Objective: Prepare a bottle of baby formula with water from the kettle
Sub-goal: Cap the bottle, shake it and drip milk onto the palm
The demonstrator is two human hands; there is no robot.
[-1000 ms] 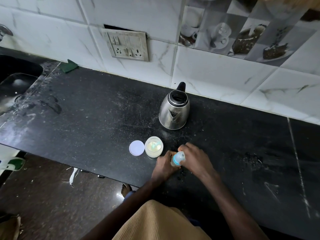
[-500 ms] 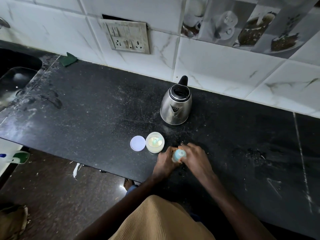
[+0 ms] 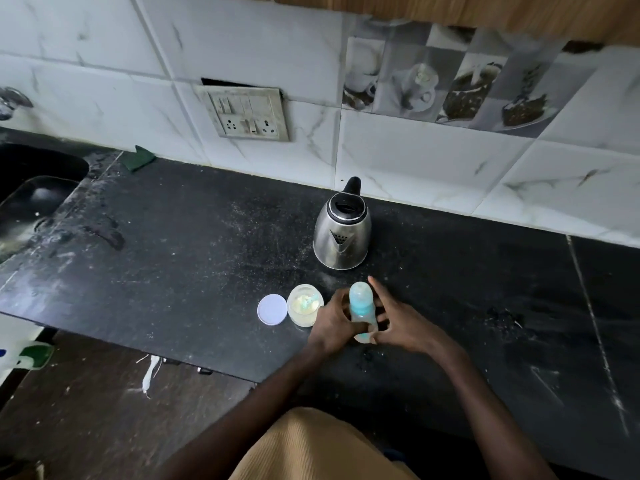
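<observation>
two hands are seen near the front edge of a black counter (image 3: 173, 237), with a baby bottle (image 3: 361, 303) held roughly upright between them, its clear cap uppermost above a blue collar. the left hand (image 3: 330, 325) is wrapped round the bottle's lower part, with its fingers curled about it. the right hand (image 3: 403, 325) is laid against the other side with its fingers (image 3: 376, 288) straight and spread, touching the bottle but not closed on it. whether the bottle's base is set on the counter cannot be told. just left of the left hand an open jar (image 3: 304, 318) of pale powder is placed, and its white lid (image 3: 272, 309) is laid flat right beside it. a steel kettle (image 3: 341, 233) is stood behind the bottle, near the tiled wall (image 3: 415, 161), its spout turned toward the person.
</observation>
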